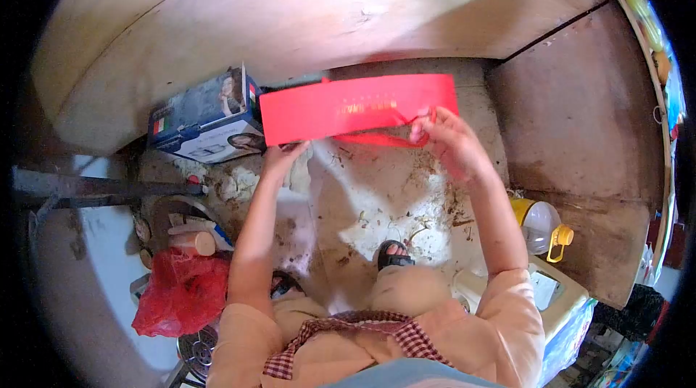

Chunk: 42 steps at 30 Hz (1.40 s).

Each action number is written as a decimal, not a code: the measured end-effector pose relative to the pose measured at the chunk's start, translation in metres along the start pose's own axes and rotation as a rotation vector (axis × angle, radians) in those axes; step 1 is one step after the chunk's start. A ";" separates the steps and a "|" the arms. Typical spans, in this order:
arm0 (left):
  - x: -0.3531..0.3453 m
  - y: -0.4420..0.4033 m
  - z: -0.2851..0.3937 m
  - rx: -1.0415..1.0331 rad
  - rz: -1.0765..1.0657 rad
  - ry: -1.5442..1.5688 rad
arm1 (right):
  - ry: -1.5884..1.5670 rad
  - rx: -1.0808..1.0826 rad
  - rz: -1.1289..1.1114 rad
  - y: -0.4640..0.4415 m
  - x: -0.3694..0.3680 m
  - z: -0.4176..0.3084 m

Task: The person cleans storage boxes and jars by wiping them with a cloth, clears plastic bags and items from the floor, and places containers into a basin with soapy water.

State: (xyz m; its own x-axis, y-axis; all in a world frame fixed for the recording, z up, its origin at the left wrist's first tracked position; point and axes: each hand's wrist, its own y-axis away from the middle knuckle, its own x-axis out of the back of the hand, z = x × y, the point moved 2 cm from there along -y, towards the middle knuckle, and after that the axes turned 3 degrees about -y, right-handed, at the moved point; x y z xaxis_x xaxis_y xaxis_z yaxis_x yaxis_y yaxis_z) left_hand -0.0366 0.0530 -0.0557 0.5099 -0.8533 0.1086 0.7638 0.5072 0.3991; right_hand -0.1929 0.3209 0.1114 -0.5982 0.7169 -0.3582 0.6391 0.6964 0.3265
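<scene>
"What's that between the two hands?"

"A red panel with small gold lettering. It's held up across the middle, above the stained floor. Bag or box, I can't tell from here."

"And how is it gripped?"

"The left hand grasps the lower edge near its left end; some of those fingers are hidden behind it. The right hand has its fingers bent in a pinch at the lower right, where a red strip hangs along the edge."

"Anything close by?"

"A blue-and-white printed box sits just beside the panel's left end. I can't say whether they touch."

"What's lower down?"

"Near the left arm, a crumpled red plastic bag. Over beyond the right arm, a clear bottle lies tipped, its yellow cap pointing away from the person, next to a wooden board."

"And the feet?"

"Dark sandals, both on the floor."
</scene>
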 end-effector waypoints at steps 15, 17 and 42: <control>-0.010 -0.022 0.008 -0.023 0.117 0.150 | 1.723 0.553 -0.095 -0.109 0.018 -0.023; -0.009 -0.021 0.009 -0.040 0.108 0.183 | 1.786 0.394 -0.132 -0.123 0.012 -0.007; -0.101 0.022 0.025 0.352 -0.250 0.774 | 0.999 -0.382 -0.507 -0.219 0.028 0.017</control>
State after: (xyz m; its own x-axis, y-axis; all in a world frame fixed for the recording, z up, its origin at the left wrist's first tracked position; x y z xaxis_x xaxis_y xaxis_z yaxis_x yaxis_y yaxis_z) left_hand -0.0817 0.1476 -0.0348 0.5665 -0.5491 -0.6145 0.7877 0.1417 0.5996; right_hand -0.3419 0.1882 0.0152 -0.9629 -0.0538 0.2646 0.1352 0.7523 0.6448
